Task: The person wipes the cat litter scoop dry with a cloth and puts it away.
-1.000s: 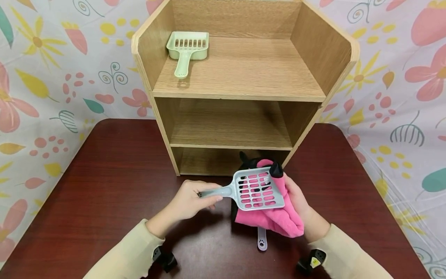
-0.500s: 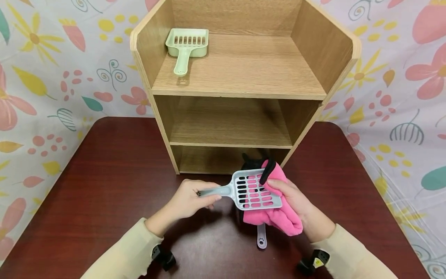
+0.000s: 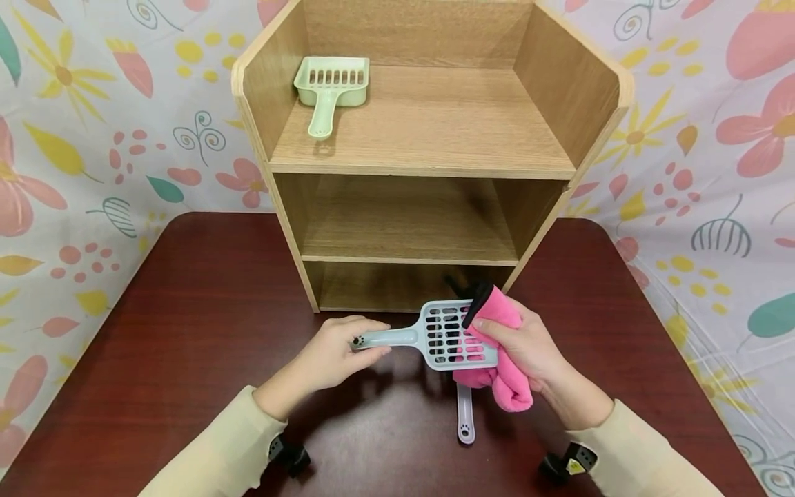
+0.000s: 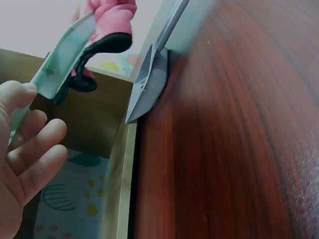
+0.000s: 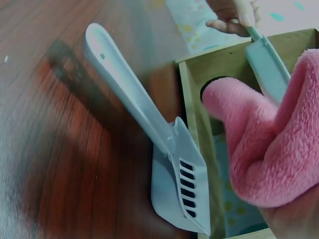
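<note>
Head view: left hand (image 3: 328, 353) pinches the blue scoop (image 3: 422, 337) by its handle end, raised above the table (image 3: 230, 304). Right hand (image 3: 539, 353) grips the cloth (image 3: 502, 308), which overlaps the scoop's slotted head. Lilac scoop (image 3: 466, 417) lies below.

A glossy table (image 3: 205, 331) with dark red-brown wood grain carries an open wooden shelf unit (image 3: 422, 169). Near the unit's front, a lilac-grey holder (image 5: 167, 199) sits directly on the tabletop with a slotted scoop (image 5: 151, 119) in it, handle pointing away from the shelves. On the top board (image 3: 447, 117), toward its left end, sits a pale green tray (image 3: 355, 98) bearing a matching green scoop (image 3: 323, 119), whose handle juts out over the tray's front.
</note>
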{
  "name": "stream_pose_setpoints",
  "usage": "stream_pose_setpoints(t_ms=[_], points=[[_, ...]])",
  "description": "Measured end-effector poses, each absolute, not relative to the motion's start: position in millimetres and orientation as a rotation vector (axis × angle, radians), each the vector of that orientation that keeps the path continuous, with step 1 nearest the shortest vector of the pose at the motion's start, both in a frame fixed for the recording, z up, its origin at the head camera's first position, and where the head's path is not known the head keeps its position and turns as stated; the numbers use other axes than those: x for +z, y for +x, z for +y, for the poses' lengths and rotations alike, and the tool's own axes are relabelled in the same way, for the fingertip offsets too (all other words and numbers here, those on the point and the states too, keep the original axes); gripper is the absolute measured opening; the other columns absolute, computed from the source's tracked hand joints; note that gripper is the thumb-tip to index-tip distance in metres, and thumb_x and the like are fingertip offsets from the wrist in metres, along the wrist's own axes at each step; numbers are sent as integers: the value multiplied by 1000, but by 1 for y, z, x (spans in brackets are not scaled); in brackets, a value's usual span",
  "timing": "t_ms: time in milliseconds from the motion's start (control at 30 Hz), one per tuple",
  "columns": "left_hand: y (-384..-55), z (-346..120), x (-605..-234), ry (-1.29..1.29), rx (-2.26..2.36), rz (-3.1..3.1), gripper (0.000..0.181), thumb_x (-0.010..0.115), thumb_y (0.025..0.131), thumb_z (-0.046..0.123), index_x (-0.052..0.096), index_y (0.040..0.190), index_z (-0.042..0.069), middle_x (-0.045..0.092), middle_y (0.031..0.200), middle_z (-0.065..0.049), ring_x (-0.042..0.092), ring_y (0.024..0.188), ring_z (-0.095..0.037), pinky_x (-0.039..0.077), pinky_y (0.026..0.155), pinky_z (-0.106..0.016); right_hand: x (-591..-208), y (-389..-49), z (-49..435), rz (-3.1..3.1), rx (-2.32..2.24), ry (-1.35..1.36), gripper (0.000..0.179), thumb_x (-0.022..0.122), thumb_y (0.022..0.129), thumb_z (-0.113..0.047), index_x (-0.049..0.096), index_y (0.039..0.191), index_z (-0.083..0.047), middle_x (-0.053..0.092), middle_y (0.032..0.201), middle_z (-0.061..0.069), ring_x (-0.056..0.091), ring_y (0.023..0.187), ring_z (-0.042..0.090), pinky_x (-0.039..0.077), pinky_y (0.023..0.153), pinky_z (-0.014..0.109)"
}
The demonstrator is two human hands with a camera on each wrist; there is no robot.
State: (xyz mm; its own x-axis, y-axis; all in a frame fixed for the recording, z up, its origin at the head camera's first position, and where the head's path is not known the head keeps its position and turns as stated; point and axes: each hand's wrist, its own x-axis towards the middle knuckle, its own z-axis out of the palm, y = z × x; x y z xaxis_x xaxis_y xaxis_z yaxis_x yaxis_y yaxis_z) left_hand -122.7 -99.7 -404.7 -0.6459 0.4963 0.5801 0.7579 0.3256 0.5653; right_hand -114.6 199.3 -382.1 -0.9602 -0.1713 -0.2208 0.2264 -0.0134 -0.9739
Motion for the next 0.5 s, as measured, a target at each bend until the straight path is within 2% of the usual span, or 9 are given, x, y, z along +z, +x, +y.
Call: stream_pose_setpoints(t_ms=[267,500], points=[[-122,-102,-402,-1140,-1153,-2332,24,75,79,12,69,101,5,70,88,-4,58,71,-7,48,61,-13,-381,-114,199,2327,-1872,124,39,71,84,-18,52,118,-10,68,76,-2,68,62,17,56,53,42],[-123,-110,-399,-1081,-1174,-2293,22,73,79,9,68,100,7,69,87,-3,55,69,-6,45,60,-14,-377,-115,211,2618,-1668,121,49,72,84,-25,51,125,-10,63,82,-10,62,69,7,54,61,26]])
